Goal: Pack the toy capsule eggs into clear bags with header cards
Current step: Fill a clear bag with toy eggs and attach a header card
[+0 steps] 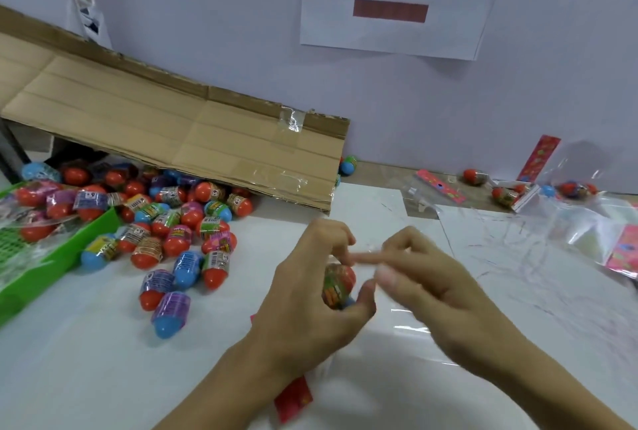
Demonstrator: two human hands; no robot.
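Your left hand (310,298) curls round an egg (340,283) at the middle of the table (103,360), thumb under it and fingers over its top; the egg shows a red end and a printed wrap, with a bit of blue at its lower end. Your right hand (424,277) is just beside it, fingers bent and pinching the thin edge of a clear bag (411,322); the motion blur hides exactly how the fingertips sit. The bag's film trails down between your wrists, and a red header card (293,398) shows under your left forearm. Whether the egg is already inside the film you cannot tell from this blur

To your left, a pile of eggs (179,232) lies loose on the table, red and blue ends mixed, reaching back under a tilted cardboard sheet (172,119) that leans against the wall. A green tray (51,257) at the far left holds more eggs in film. One egg (348,164) sits alone by the cardboard's right corner

To your right, spare bags with pink cards (621,250) lie on the table, and a few packed bags (511,193) rest near the wall. A paper sign (397,1) with printed characters and a red bar hangs on the wall above
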